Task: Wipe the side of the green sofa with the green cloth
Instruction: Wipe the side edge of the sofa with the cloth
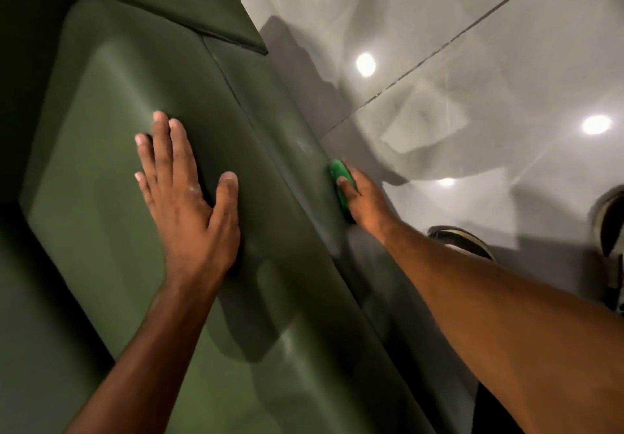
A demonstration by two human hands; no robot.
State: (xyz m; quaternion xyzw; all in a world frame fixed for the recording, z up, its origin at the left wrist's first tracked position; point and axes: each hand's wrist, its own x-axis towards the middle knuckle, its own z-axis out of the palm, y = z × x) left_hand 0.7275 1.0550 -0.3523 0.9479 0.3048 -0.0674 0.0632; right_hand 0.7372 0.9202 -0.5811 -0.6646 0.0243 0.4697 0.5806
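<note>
Against the sofa's [141, 150] outer side, the right hand [363, 200] presses the bunched cloth [341, 180]; the left hand [185, 193] lies spread flat on top. Loosely pinched, the cloth could slip to the floor [489, 72].

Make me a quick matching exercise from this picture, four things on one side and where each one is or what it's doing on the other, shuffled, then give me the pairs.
Things:
1. left hand
2. right hand
3. bright green cloth
4. dark shoe with a pale rim

Places or states:
A. standing on the glossy grey tiled floor
B. pressed against the side of the dark green sofa
C. spread flat, fingers open, on the sofa's cushion
D. gripping the cloth

Pairs: 1-C, 2-D, 3-B, 4-A
</note>
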